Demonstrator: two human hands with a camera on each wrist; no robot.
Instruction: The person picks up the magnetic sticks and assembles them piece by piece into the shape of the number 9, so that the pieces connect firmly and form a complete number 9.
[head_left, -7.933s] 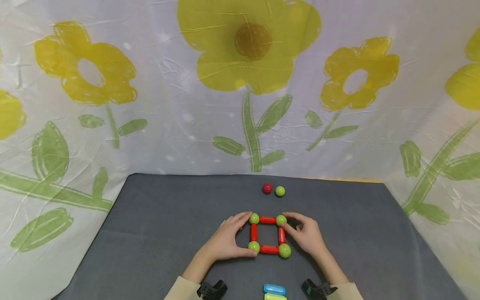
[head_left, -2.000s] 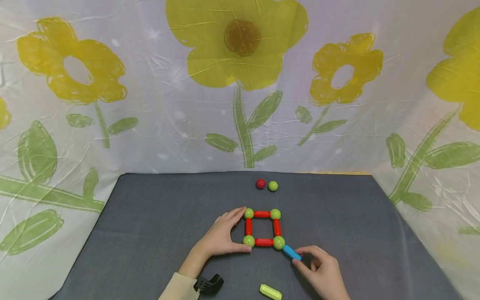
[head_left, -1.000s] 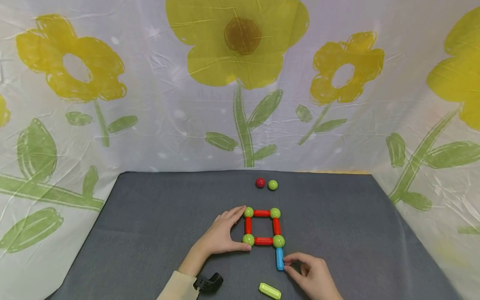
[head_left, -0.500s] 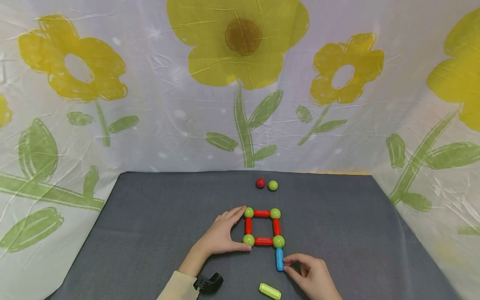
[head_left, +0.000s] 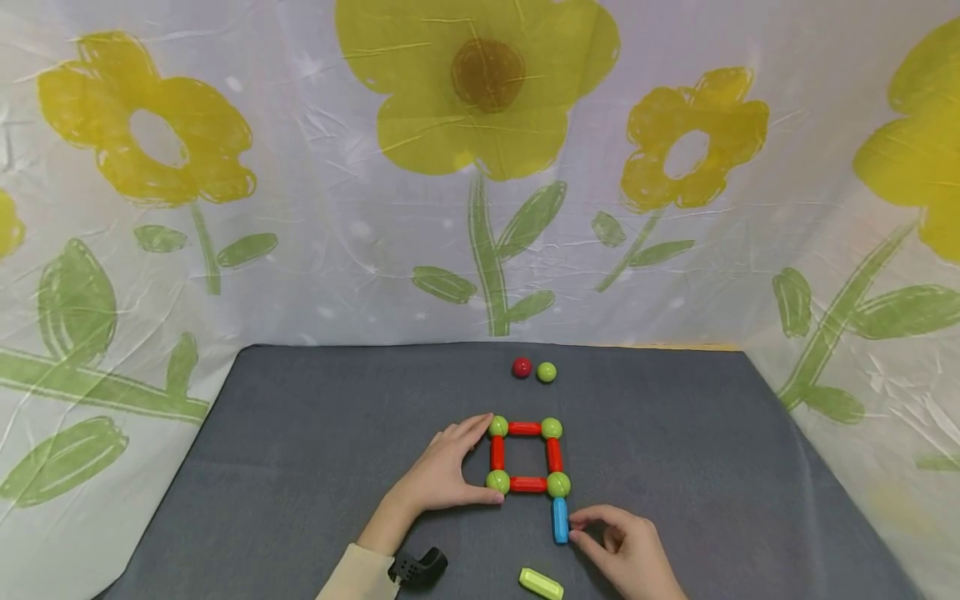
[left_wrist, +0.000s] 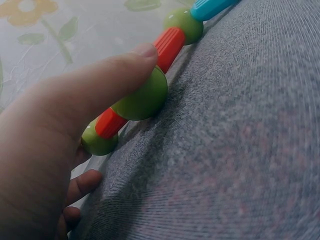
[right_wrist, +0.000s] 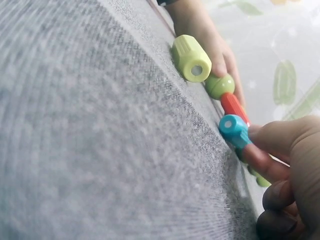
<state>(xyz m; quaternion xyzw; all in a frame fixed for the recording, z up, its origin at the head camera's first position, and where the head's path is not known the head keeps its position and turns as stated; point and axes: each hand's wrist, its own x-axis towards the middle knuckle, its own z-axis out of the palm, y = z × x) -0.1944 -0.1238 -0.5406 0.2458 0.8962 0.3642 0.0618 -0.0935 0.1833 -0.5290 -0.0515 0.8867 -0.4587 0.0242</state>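
Four green balls and red rods, a magnetic building set, form a square [head_left: 528,484] on the grey cloth. My left hand [head_left: 442,475] holds its left side, forefinger at the far left ball [head_left: 498,426] and thumb on the near left ball [left_wrist: 145,97]. From the near right ball [head_left: 558,484], a blue rod [head_left: 560,521] points straight toward me, its end against the ball. My right hand [head_left: 626,546] has thumb and forefinger at the right side of this rod; in the right wrist view, its fingertips [right_wrist: 255,132] meet the blue rod [right_wrist: 234,130].
A lime-yellow rod [head_left: 541,583] lies loose nearer me, left of the blue rod. Beyond the square sit a red ball [head_left: 521,367] and a green ball [head_left: 547,372]. A flowered sheet [head_left: 330,250] hangs behind the table [head_left: 337,400].
My right hand left the square's far right ball and brought the blue rod to the near right ball. The rod swung from slanting to straight. The left hand stayed; the last second is nearly still.
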